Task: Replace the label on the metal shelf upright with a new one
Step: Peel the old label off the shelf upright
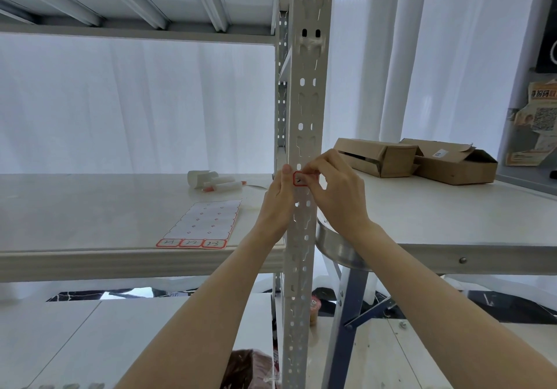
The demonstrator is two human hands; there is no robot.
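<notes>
White curtains behind pale shelf (90, 256). Label sheet (201, 225) lying left. Left hand (275, 204) braced on upright (304, 135), fingers loosely curled, holding nothing visible. Label (300, 179) stuck at mid-height, pinched by right hand (334, 195) fingertips. Likely thin, light, tearable; best peeled from a corner.

Two cardboard boxes (419, 159) on table (422, 223)

2 bare forearms, no sleeves, left hand (275, 204), right hand (337, 191), short plain nails
</notes>
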